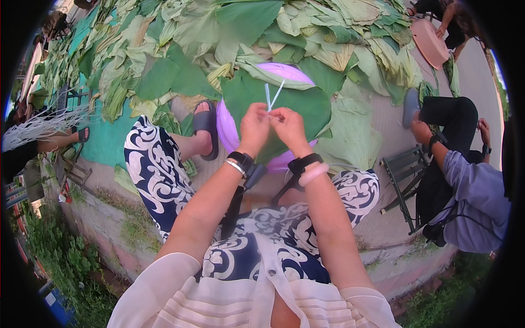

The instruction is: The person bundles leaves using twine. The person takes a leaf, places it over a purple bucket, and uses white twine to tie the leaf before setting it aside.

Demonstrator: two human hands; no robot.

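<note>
My left hand [255,130] and my right hand [289,129] meet fingertip to fingertip, both pinching a thin white strip [276,93]. Its two loose ends stick up past my fingers in a V shape. Beneath my hands a large dark green leaf [311,112], like a lotus leaf, lies over a purple basin [227,127]. The basin's rim shows at the leaf's left, top and lower right; the rest is covered. Where exactly the strip crosses between my fingers is hidden.
A broad heap of green leaves [180,74] spreads ahead. At the right, a seated person in a grey-blue sleeve [465,169] is beside a green folding stool [406,169]. A pink basin [430,45] stands far right. White strips [46,124] hang at the left.
</note>
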